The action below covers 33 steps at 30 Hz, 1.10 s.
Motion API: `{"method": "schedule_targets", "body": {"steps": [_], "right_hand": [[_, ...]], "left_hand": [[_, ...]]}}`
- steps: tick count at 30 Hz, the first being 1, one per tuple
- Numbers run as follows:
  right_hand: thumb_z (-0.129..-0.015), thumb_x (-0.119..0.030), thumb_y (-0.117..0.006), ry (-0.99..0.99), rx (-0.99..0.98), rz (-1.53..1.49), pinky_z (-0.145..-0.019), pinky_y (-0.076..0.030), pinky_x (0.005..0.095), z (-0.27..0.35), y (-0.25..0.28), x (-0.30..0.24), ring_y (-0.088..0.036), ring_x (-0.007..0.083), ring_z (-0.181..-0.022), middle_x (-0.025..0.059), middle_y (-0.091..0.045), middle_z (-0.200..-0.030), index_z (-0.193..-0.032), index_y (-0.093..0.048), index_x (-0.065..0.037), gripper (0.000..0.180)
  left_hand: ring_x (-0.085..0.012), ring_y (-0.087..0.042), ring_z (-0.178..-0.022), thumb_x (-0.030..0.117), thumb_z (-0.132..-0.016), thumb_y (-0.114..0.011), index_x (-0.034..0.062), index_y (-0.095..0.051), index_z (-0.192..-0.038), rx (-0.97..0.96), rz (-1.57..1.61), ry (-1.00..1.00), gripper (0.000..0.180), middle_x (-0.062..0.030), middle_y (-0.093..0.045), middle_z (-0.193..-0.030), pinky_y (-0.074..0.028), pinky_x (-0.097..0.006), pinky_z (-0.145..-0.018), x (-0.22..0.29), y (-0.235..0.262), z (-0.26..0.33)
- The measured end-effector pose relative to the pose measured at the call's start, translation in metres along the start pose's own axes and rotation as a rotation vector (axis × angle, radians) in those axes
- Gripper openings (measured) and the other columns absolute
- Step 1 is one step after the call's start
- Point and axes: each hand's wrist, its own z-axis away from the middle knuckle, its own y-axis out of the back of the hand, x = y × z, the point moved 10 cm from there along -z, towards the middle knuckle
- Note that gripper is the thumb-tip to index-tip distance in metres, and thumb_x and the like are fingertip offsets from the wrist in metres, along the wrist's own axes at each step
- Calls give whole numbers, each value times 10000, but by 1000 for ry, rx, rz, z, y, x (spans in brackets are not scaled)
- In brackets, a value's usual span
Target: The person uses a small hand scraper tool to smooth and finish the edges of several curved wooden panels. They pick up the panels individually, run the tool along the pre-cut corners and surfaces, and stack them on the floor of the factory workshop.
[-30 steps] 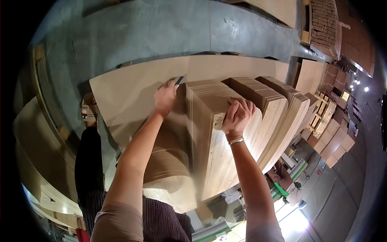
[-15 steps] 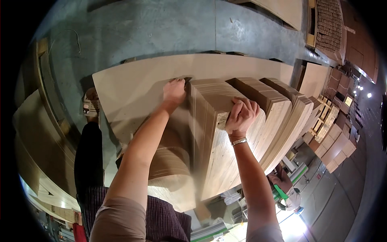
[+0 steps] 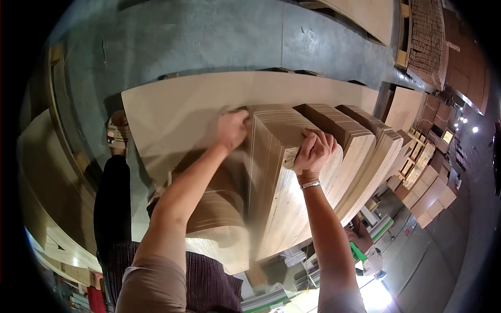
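A thick stack of pale wooden boards (image 3: 282, 172) with rounded ends stands on edge in front of me. My right hand (image 3: 314, 151), wearing a wristband, rests on its upper edge with fingers curled against the wood. At the stack's far left corner is my left hand (image 3: 233, 128), fingers bent and closed, blurred by motion. Whatever it holds, if anything, is hidden. A lower stack with a rounded top (image 3: 216, 219) sits below my left forearm. Beneath everything lies a large flat panel (image 3: 172, 112).
More round-ended board stacks (image 3: 339, 122) stand to the right. Cardboard boxes (image 3: 430, 185) and a wooden pallet (image 3: 415, 164) are farther right. Another person (image 3: 368, 255) is at the lower right. Curved panels (image 3: 52, 177) lie at the left, and grey floor (image 3: 209, 36) stretches beyond.
My left hand has shifted slightly right and nearer along the stack's corner. A dark tip that showed beside its fingers is out of sight. My right hand stays on the stack.
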Motion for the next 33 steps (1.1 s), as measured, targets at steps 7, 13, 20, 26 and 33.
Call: {"method": "schedule_targets", "body": {"steps": [7,13,20,26,33], "right_hand": [[-853,-132,-464,30,7,2,-933,-365,418,0,-1,-6,-550,269,-812,48,-654,-777,-717,-671,-66,256],[-867,-142,-459,0,-6,-8,-949,-354,417,2,1,5,-552,266,-824,46,-657,-785,-718,-670,-64,270],[-873,-151,-449,-31,-24,21,-955,-351,431,7,1,9,-556,279,-846,56,-668,-817,-733,-676,-57,282],[-877,-150,-444,-47,-40,19,-967,-342,447,3,0,7,-547,295,-861,70,-655,-814,-741,-676,-61,283],[-877,-143,-446,-30,-28,12,-956,-344,446,1,2,11,-535,293,-836,66,-647,-800,-730,-670,-65,279]], "left_hand": [[-324,-594,-733,98,-774,-678,74,-608,-772,-30,-22,83,74,-129,-605,-746,-492,-429,-655,16,15,20],[-292,-520,-626,49,-782,-667,18,-581,-745,-64,278,-507,98,-123,-512,-658,-426,-394,-579,130,28,90],[-302,-445,-613,119,-867,-629,6,-551,-778,-29,220,-61,164,-168,-490,-681,-392,-389,-583,59,2,49],[-275,-519,-701,84,-877,-602,45,-601,-864,89,232,-177,42,-148,-538,-767,-426,-387,-648,37,-9,33],[-315,-591,-756,283,-892,-571,62,-566,-790,71,73,62,244,-134,-599,-768,-445,-442,-642,2,-18,0]]}}
